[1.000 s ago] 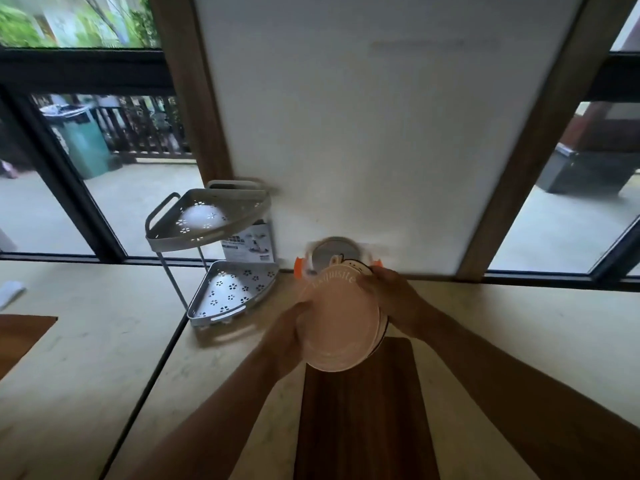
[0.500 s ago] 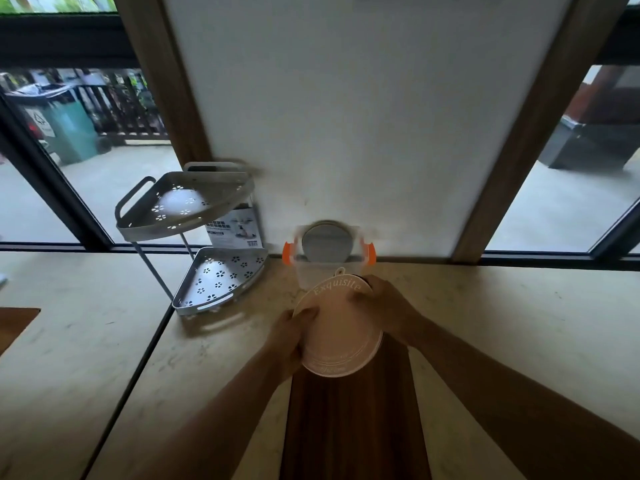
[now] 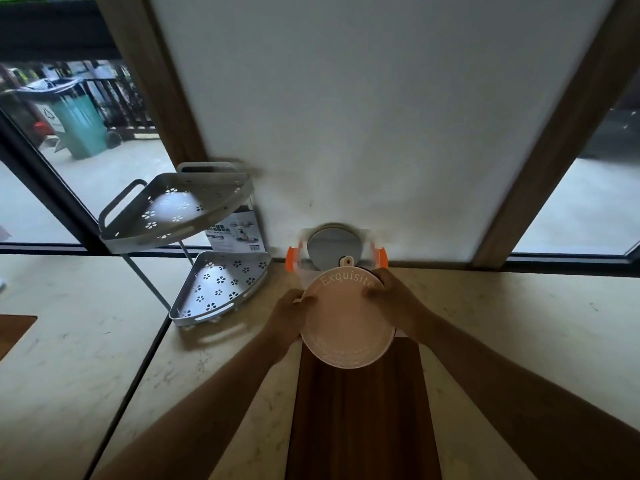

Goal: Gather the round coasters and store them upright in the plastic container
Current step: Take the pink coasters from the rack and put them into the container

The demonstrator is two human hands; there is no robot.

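Observation:
A stack of round coasters, the front one pink with "Exquisite" lettering and a small hanging tab, is held nearly upright between both hands. My left hand grips its left edge and my right hand grips its upper right edge. Just behind stands the clear plastic container with orange clips against the wall. A grey round coaster stands upright inside it. The stack's top edge overlaps the container's front rim.
A dark wooden board lies on the pale counter under the coasters. A grey two-tier corner rack stands to the left, with a printed card behind it. Windows flank the white wall panel.
The coaster stack and both hands sit slightly lower and closer to the container front; the view has tilted, so the container appears lower in frame.

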